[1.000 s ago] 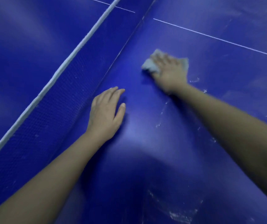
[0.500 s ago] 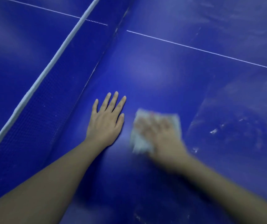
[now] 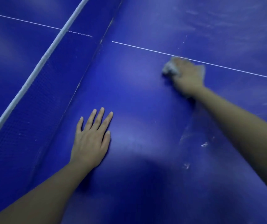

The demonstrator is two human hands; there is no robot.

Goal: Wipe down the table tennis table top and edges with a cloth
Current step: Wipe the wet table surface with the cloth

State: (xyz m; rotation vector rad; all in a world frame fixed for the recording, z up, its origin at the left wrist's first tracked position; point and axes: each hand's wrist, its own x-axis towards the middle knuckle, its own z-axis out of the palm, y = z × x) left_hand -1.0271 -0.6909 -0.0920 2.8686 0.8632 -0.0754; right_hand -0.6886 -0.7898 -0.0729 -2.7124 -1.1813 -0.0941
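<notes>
The right hand (image 3: 188, 76), blurred, holds the bunched cloth (image 3: 169, 69) against the blue table top (image 3: 145, 94) at its white centre line (image 3: 145, 49). The left hand (image 3: 91, 139) rests flat, fingers spread, beside the net (image 3: 32, 102).

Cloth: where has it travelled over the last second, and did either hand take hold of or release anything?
The right hand pulled the cloth back beside the left hand, then pushed it away again, out to the white line. Its grip on the cloth never let go. The left hand stayed flat on the table by the net.
</notes>
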